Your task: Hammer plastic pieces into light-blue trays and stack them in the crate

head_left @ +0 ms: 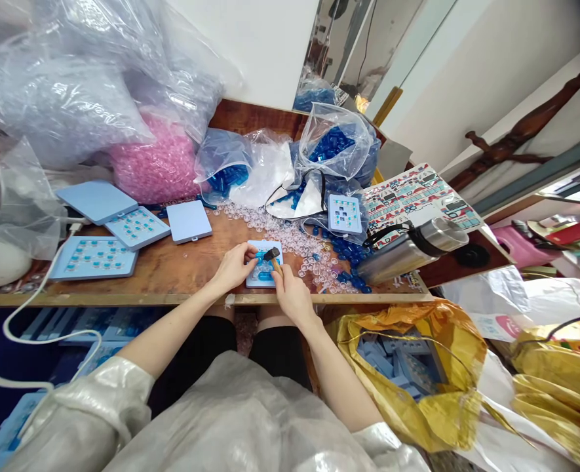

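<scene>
Wrapped around the wooden handle of a small hammer (272, 254), my right hand (294, 296) is closed at the table's front edge. The hammer's dark head is over a light blue plastic panel (256, 284) lying flat in front of me. Bright blue translucent pieces (266, 275) sit on this panel. My left hand (234, 267) is at the panel's left side, its thumb and fingers pinched together over the blue pieces. What those fingertips hold, if anything, is too small to make out.
Small clear rings (290, 233) and dark blue pieces (351, 252) lie loose to the right. A metal flask (392, 255) rests beyond them. Studded light blue panels (93, 257) lie at left. Plastic bags (154, 157) line the back; a yellow sack (447, 393) stands below right.
</scene>
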The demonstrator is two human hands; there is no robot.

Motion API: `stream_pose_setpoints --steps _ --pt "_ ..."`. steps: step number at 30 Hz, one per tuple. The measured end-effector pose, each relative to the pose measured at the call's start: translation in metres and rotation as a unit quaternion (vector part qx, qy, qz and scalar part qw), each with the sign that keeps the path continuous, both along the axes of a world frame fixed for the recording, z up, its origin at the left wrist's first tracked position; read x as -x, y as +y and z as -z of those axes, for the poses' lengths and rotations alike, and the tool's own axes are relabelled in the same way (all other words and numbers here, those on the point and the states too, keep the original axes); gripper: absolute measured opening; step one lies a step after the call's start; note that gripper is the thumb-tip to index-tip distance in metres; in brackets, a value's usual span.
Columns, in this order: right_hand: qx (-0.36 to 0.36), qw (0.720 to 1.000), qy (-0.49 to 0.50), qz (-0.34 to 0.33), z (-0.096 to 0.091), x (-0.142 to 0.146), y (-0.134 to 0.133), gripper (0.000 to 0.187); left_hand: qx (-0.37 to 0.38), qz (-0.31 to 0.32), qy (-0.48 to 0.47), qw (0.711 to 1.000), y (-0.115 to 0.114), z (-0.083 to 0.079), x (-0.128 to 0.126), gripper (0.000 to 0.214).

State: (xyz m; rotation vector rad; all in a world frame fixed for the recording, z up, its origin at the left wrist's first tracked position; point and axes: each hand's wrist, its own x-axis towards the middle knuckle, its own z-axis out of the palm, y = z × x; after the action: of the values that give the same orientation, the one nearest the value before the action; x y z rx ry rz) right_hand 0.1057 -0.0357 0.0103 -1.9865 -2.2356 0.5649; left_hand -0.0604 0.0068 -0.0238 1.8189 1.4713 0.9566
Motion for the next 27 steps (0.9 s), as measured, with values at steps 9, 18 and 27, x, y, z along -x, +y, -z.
stream_pose_setpoints --steps 9,18,27 --pt "0.007 1.0 -0.009 -0.006 -0.005 0.006 -0.003 0.038 -0.023 0.001 0.014 1.0 -0.005 0.0 0.008 0.013" --pt "0.017 0.999 -0.037 -0.003 -0.019 0.012 -0.001 0.036 -0.044 0.028 0.049 0.997 -0.002 -0.002 0.009 0.011" --pt "-0.044 0.999 0.02 0.02 -0.012 0.001 -0.003 0.036 -0.081 0.064 0.025 0.994 -0.004 0.006 0.011 0.016"
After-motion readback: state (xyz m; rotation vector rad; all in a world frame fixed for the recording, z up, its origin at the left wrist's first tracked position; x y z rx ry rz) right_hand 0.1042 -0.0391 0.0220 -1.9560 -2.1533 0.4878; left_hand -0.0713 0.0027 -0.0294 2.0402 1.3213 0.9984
